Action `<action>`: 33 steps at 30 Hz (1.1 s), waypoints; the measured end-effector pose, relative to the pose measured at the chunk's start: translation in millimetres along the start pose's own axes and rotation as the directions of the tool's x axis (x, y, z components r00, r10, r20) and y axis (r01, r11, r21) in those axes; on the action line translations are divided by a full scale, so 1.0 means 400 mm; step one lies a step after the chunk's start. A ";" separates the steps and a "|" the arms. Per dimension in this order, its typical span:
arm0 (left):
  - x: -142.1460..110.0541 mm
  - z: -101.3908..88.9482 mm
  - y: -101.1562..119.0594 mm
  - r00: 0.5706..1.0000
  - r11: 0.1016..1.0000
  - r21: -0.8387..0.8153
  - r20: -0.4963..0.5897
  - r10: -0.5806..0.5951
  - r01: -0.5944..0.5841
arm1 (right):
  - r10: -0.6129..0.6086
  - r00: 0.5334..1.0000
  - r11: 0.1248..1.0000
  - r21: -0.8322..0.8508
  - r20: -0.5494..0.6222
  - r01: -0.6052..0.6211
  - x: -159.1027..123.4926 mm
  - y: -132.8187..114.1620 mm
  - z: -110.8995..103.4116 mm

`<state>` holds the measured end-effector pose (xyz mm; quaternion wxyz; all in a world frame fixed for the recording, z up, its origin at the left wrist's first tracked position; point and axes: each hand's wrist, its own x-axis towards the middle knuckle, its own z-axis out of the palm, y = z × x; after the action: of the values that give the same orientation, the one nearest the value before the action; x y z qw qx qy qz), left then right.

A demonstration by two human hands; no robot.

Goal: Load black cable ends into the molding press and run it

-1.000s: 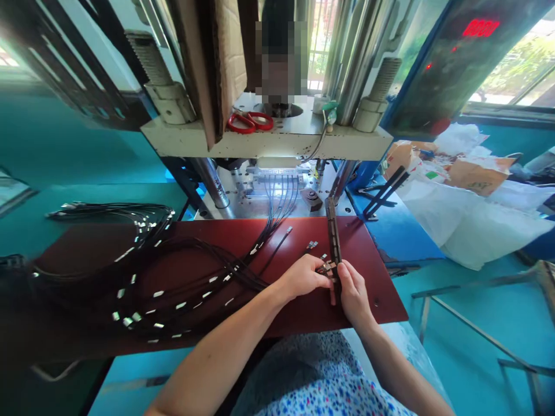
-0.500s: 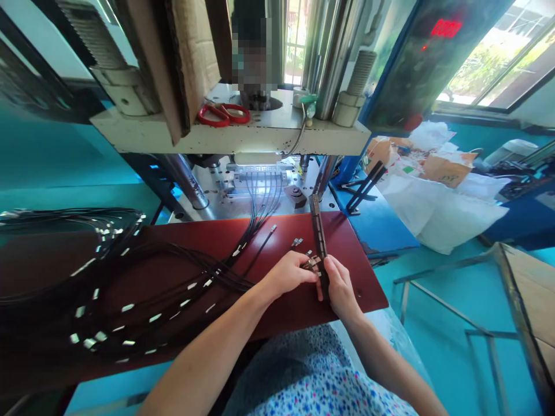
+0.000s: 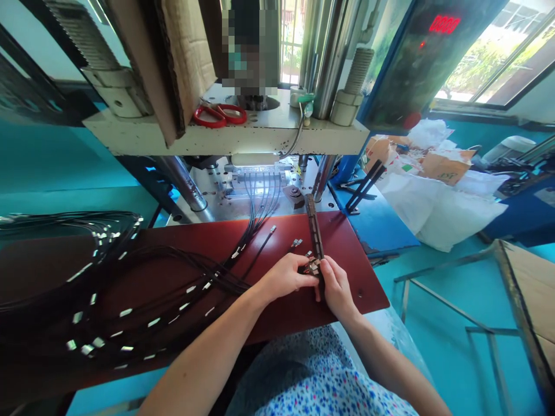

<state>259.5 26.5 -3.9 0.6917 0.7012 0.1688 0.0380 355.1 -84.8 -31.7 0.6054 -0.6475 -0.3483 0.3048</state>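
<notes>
Pinching a cluster of cable connectors (image 3: 311,267) in thumb and fingers, the left hand (image 3: 284,276) is hovering over the right-hand part of the brown board (image 3: 366,292). Beside it, over that same part, the right hand (image 3: 340,289) is gripping the near end of a dark slotted bar (image 3: 314,230), whose far end is showing past the board's back edge. From where I'm standing, I cannot tell whether any connector is sitting in a slot. Black cables (image 3: 219,270) with white tags are looping across the board's left and middle, and some are running over its back edge to a brightly lit fixture (image 3: 256,184). Above and behind the board, red-handled scissors (image 3: 209,116) are lying on the press's pale beam (image 3: 260,137).
</notes>
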 end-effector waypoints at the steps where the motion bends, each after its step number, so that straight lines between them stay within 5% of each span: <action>1: -0.002 -0.008 0.004 1.000 1.000 -0.006 0.021 -0.018 0.018 | 0.015 1.000 0.999 0.030 -0.007 -0.015 -0.002 -0.002 0.001; 5: -0.001 -0.028 0.012 0.996 0.999 0.009 0.068 -0.054 0.054 | 0.044 0.999 0.993 0.108 -0.013 -0.042 -0.006 -0.007 0.000; 12: 0.009 -0.007 0.008 0.998 0.999 0.038 -0.067 0.012 -0.010 | 0.072 0.997 0.979 0.192 0.018 -0.074 -0.007 -0.001 -0.002; 19: 0.023 -0.001 0.018 0.986 0.987 -0.014 -0.051 -0.159 0.158 | 0.076 0.997 0.971 0.225 0.003 -0.075 -0.011 0.005 -0.004; 28: 0.026 0.004 0.021 0.986 0.988 -0.044 -0.070 -0.152 0.149 | 0.069 0.997 0.976 0.204 0.028 -0.073 -0.007 0.010 -0.003; 33: 0.025 0.011 0.006 0.993 1.000 -0.003 -0.114 -0.024 0.024 | 0.030 0.999 0.996 0.078 0.030 -0.032 -0.006 0.015 -0.003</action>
<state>270.8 25.2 -3.6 0.6819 0.6951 0.2167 0.0698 355.5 -87.6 -37.8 0.6202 -0.6243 -0.3348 0.3370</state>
